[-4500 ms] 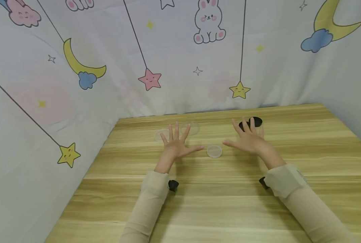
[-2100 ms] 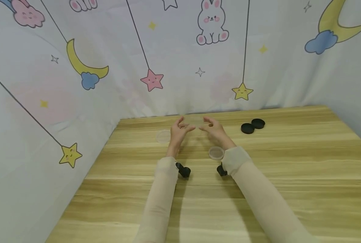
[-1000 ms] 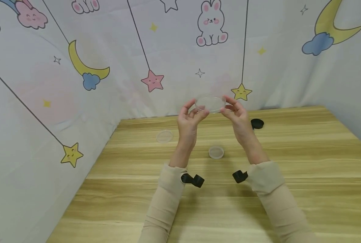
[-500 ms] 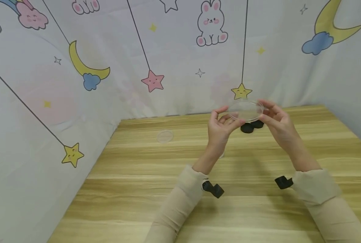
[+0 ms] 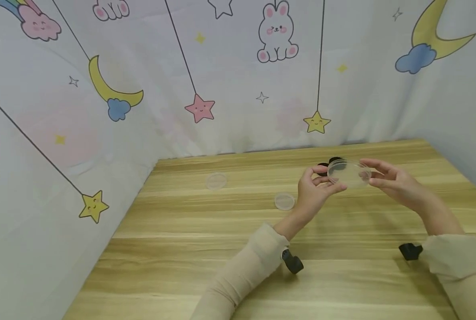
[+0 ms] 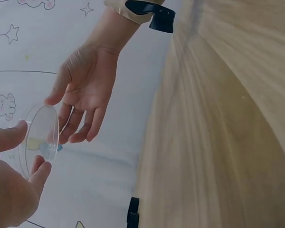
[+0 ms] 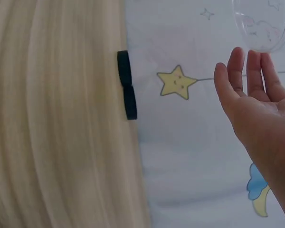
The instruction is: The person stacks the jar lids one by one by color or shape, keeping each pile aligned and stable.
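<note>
Both hands hold a clear round petri dish (image 5: 348, 174) above the right part of the table, seen tilted with a doubled rim. My left hand (image 5: 312, 193) pinches its left edge between thumb and fingers. At the opposite edge, my right hand (image 5: 402, 186) has its thumb and fingers about the rim. The left wrist view shows the dish (image 6: 40, 137) between the left hand (image 6: 12, 190) and the right hand (image 6: 88, 85). In the right wrist view, the right hand's (image 7: 261, 111) fingertips meet the rim of the dish (image 7: 259, 28), which the frame cuts off.
Two black round discs (image 5: 336, 161) lie at the back, partly covered by the dish and left fingers. On the wooden table (image 5: 174, 249) sit a clear disc (image 5: 215, 181) at left and a small clear round dish (image 5: 284, 201) near the left wrist. A patterned curtain (image 5: 238, 80) rises behind.
Both hands took hold of the petri dish at the back, lifted it, then carried it right and lowered it somewhat. The small clear dish shows again beside the left wrist.
</note>
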{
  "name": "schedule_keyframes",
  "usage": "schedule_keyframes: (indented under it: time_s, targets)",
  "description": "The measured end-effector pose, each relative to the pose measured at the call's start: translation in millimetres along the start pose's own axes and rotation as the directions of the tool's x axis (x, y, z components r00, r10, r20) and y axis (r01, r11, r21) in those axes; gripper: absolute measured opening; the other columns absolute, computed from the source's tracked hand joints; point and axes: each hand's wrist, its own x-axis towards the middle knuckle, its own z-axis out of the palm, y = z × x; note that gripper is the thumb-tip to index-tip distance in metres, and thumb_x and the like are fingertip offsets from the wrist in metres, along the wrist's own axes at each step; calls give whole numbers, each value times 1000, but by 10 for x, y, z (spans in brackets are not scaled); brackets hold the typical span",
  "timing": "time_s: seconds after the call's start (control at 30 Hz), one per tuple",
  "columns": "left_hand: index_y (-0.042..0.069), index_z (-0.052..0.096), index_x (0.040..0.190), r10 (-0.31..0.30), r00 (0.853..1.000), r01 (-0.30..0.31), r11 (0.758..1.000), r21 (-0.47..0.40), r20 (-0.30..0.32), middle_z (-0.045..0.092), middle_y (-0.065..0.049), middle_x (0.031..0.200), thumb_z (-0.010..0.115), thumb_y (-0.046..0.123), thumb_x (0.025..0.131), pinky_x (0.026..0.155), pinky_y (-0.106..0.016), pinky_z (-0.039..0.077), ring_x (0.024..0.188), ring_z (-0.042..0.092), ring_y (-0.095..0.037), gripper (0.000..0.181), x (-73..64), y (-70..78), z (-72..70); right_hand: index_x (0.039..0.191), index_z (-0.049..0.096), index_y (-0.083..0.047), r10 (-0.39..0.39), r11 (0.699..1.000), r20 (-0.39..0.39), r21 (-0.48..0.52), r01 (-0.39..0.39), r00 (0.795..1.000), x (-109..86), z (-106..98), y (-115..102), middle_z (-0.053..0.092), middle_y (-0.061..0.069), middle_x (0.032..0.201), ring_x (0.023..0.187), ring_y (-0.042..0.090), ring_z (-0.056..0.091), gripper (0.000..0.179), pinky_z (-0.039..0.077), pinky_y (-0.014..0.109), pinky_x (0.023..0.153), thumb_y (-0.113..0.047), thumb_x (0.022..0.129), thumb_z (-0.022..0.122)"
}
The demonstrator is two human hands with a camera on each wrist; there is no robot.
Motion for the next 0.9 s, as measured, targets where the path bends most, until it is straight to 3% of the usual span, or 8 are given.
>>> schedule_keyframes:
  time_s: [0.17, 0.43, 0.57, 0.67, 0.8, 0.9]
  targets:
    - [8, 56, 114, -121, 992, 122, 992, 38, -31, 71, -12, 95, 79, -1, 78, 75, -24, 56, 78, 64, -5, 44, 1, -147, -19, 149, 36, -15, 81, 995, 15, -54, -80, 997, -49, -59, 131, 44, -20, 140, 120, -6, 52, 53, 40, 7, 94, 6, 100, 39]
    - [10, 57, 115, -193, 979, 199, 975, 95, -66, 69, -5, 84, 80, 1, 77, 72, -23, 55, 73, 62, -4, 45, 37, -343, -63, 149, 33, -12, 242, 953, -64, -173, -250, 968, -41, -61, 266, 44, -24, 134, 115, -10, 51, 50, 42, 9, 89, -3, 101, 46]
    - [12, 58, 112, -228, 969, 239, 963, 126, -99, 68, -4, 81, 80, 0, 76, 68, -21, 52, 71, 61, -5, 44, 34, -414, -71, 150, 29, -4, 288, 937, -75, -183, -297, 955, -52, -38, 316, 45, -25, 132, 114, -11, 50, 54, 45, 11, 89, -5, 100, 50]
    - [10, 59, 115, -244, 962, 260, 954, 147, -122, 68, -4, 91, 81, 0, 75, 68, -21, 49, 75, 60, -5, 46, 34, -470, -68, 150, 26, 2, 317, 921, -84, -211, -328, 945, -56, -27, 335, 43, -19, 134, 112, -9, 51, 59, 47, 13, 88, -8, 99, 53]
    - [6, 61, 120, -261, 953, 286, 943, 170, -157, 63, -6, 111, 81, -2, 72, 72, -22, 49, 86, 57, -9, 52, 36, -528, -59, 151, 24, 3, 378, 887, -101, -246, -391, 920, -43, -21, 375, 35, 5, 146, 108, -5, 53, 65, 49, 18, 86, -13, 97, 57]
    - [3, 60, 122, -288, 942, 318, 928, 193, -172, 61, -7, 114, 80, -5, 71, 75, -24, 49, 89, 55, -11, 55, 36, -566, -52, 150, 24, 5, 405, 876, -100, -243, -417, 909, -43, -21, 419, 32, 12, 149, 106, -2, 54, 67, 50, 21, 85, -13, 96, 59]
